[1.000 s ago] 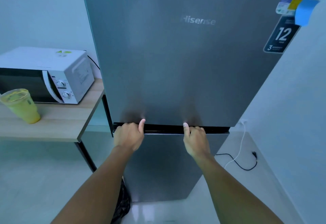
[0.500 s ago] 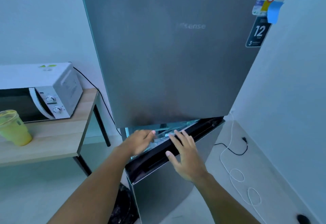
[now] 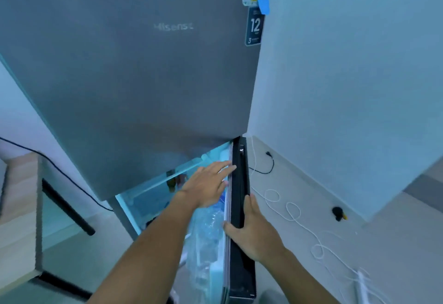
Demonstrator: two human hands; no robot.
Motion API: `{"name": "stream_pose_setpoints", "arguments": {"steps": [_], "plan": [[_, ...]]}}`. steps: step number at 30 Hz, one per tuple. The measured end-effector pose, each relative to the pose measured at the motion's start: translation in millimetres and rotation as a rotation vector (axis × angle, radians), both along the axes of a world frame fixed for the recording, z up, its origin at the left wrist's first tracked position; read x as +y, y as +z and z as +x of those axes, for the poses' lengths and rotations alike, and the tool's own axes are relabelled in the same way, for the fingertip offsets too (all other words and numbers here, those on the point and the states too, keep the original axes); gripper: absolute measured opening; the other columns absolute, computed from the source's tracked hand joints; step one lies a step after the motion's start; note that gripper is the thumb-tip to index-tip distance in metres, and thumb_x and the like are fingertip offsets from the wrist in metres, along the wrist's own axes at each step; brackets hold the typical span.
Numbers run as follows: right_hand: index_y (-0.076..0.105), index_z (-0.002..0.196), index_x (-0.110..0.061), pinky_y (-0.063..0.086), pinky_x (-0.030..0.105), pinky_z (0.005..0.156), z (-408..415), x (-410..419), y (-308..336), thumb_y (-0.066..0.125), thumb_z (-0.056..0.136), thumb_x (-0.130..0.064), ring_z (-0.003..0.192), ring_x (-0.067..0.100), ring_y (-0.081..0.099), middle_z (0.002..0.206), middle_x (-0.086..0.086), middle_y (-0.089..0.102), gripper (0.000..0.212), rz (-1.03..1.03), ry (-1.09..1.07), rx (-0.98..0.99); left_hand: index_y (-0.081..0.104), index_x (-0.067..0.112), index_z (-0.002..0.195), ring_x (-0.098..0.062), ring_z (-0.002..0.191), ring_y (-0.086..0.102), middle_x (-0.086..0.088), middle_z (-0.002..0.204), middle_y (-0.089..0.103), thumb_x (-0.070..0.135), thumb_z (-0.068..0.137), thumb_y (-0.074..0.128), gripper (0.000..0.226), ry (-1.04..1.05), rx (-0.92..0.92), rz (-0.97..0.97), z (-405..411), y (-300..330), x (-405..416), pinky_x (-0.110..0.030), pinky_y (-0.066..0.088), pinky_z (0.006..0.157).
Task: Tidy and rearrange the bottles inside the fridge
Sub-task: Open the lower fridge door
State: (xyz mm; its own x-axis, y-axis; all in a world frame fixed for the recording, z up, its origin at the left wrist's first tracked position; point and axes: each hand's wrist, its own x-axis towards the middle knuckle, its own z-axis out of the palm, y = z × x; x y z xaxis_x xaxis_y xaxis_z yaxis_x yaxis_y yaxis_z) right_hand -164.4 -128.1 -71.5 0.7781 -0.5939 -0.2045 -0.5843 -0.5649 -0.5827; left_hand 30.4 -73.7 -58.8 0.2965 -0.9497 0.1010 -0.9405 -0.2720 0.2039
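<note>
The grey fridge (image 3: 134, 76) stands close in front of me, its upper door closed. The lower door (image 3: 241, 207) is swung wide open to the right, edge-on to me. My right hand (image 3: 254, 234) grips the top edge of that door, thumb on the inside, fingers on the outer face. With straight fingers my left hand (image 3: 206, 184) reaches over the lit compartment, its fingertips near the door's inner edge. Clear plastic bottles (image 3: 208, 227) lie in the door rack below my left forearm. A few dark bottles (image 3: 176, 181) stand deeper inside, blurred.
A wooden table (image 3: 21, 207) with black legs stands at the left. White cable (image 3: 297, 217) and a black plug (image 3: 268, 155) lie on the floor to the right of the door. A small dark object (image 3: 338, 212) sits by the right wall.
The lower door has swung from shut to fully open toward the right. My right hand went with its edge and now grips it; my left hand moved over the compartment.
</note>
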Motion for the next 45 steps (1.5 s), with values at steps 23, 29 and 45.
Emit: {"name": "stream_pose_setpoints", "arguments": {"steps": [23,29,45], "plan": [[0.057,0.106,-0.014,0.047,0.037,0.077,-55,-203,8,0.03,0.091,-0.077,0.094,0.025,0.061,0.098,0.003,0.059,0.071,-0.444,-0.184,0.237,0.035,0.024,0.145,-0.027,0.151,0.006,0.004,0.15,0.036,0.042,0.103,0.027,0.046,0.079,-0.016,-0.112,-58,-31,-165,-0.044,0.009,0.123],[0.067,0.107,-0.018,0.032,0.048,0.107,-55,-267,-6,0.023,0.082,-0.086,0.113,0.025,0.058,0.107,0.0,0.07,0.085,-0.611,-0.287,0.214,0.041,0.022,0.138,-0.033,0.146,0.02,-0.001,0.142,0.044,0.044,0.101,0.023,0.047,0.179,-0.02,-0.141,-66,-36,-210,-0.048,0.015,0.121],[0.053,0.134,-0.015,0.018,0.043,0.118,-78,-299,-46,0.05,0.094,-0.044,0.134,0.025,0.044,0.136,0.002,0.058,0.05,-0.618,-0.319,-0.247,0.018,0.019,0.155,-0.029,0.151,0.004,-0.002,0.161,0.022,0.047,0.1,0.02,0.061,0.245,-0.089,-0.092,-76,-46,-225,-0.05,0.014,0.122]]}}
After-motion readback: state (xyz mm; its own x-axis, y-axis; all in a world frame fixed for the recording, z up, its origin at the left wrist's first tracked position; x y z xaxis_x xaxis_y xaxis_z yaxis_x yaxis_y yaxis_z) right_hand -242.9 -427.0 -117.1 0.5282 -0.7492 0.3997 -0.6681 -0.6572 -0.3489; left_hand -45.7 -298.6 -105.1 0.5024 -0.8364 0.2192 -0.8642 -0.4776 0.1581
